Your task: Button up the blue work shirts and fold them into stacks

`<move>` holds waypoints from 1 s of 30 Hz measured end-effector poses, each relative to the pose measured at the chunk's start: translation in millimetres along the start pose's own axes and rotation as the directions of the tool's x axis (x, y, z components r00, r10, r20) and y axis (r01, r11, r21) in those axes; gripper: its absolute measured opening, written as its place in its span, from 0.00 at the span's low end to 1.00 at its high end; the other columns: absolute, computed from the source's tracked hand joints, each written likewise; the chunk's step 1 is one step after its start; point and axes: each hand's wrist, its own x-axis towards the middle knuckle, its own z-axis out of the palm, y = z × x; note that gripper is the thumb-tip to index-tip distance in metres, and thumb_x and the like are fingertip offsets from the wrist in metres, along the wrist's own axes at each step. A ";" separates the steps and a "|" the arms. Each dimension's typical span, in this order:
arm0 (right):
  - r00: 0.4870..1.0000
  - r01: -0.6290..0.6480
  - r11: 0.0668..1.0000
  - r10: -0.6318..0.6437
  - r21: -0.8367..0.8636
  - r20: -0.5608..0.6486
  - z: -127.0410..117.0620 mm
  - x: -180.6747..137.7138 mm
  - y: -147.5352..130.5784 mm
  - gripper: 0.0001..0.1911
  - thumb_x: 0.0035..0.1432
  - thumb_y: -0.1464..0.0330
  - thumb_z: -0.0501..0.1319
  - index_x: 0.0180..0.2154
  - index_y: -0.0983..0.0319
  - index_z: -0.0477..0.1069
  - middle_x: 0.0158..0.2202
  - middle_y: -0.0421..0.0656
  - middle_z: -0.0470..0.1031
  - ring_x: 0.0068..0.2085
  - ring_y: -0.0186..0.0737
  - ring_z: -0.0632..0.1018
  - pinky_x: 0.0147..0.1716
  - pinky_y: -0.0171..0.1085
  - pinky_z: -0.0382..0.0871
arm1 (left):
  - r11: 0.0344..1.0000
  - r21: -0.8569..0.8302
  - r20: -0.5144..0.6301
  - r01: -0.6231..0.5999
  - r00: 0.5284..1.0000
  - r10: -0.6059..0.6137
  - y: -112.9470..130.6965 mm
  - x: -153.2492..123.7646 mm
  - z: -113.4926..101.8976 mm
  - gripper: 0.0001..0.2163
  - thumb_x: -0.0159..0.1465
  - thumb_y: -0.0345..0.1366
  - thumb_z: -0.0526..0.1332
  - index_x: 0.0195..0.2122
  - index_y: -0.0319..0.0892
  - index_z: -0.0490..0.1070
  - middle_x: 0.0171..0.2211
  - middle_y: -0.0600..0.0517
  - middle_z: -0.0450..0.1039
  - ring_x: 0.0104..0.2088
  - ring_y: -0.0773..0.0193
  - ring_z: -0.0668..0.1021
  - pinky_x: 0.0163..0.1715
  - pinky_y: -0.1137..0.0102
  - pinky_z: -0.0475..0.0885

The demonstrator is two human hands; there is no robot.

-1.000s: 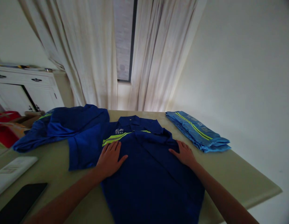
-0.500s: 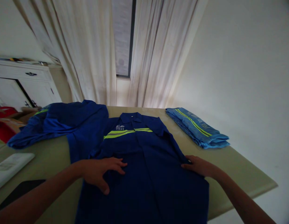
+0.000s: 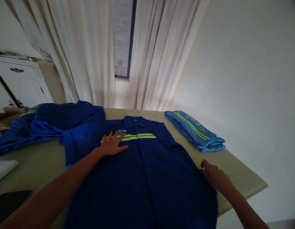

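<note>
A dark blue work shirt [image 3: 135, 171] lies front up and spread out, its collar at the far end. A yellow-green reflective stripe [image 3: 147, 135] crosses its chest, with a white print partly covered by my fingers. My left hand [image 3: 113, 144] rests flat on the chest at the stripe, fingers spread. At the shirt's right side edge, my right hand [image 3: 216, 176] is closed with bent fingers on the cloth; its fingertips are partly hidden. The shirt's lower end runs out of view.
A heap of blue clothing [image 3: 66, 119] lies at the left of the table [image 3: 243, 171], touching the shirt's side. A folded lighter blue garment [image 3: 195, 130] sits at the far right. A white object [image 3: 4, 168] and a dark flat object [image 3: 11, 203] are near left.
My left hand has moved forward from the shirt's middle to its chest stripe and flattened. My right hand has shifted slightly right along the edge, and the shirt's right side is drawn outward.
</note>
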 end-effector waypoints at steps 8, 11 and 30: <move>0.890 0.342 0.936 -0.351 -0.083 -0.293 -13.2 64.0 -160.0 0.20 0.66 0.66 0.60 0.59 0.56 0.69 0.60 0.52 0.71 0.59 0.56 0.72 0.56 0.48 0.65 | 0.999 -0.047 -0.322 -0.008 0.947 -0.007 74.8 31.4 -2.7 0.20 0.68 0.39 0.53 0.58 0.40 0.73 0.61 0.39 0.71 0.60 0.47 0.72 0.58 0.52 0.66; 0.923 0.298 0.954 -0.298 -0.040 -0.242 -19.8 102.7 -168.6 0.11 0.68 0.70 0.56 0.47 0.59 0.76 0.47 0.50 0.78 0.49 0.52 0.78 0.52 0.45 0.66 | 0.998 -0.033 -0.365 -0.054 0.930 0.038 85.3 33.0 19.7 0.21 0.69 0.35 0.51 0.62 0.47 0.70 0.66 0.46 0.67 0.64 0.49 0.68 0.62 0.51 0.61; 0.843 0.534 0.749 -0.434 0.391 -0.319 14.5 146.3 -309.1 0.24 0.56 0.74 0.61 0.55 0.60 0.68 0.43 0.45 0.78 0.43 0.45 0.79 0.43 0.38 0.67 | 0.991 -0.093 -0.336 -0.101 0.940 0.064 75.4 56.4 26.2 0.26 0.66 0.29 0.53 0.64 0.59 0.68 0.63 0.50 0.68 0.57 0.46 0.68 0.56 0.47 0.61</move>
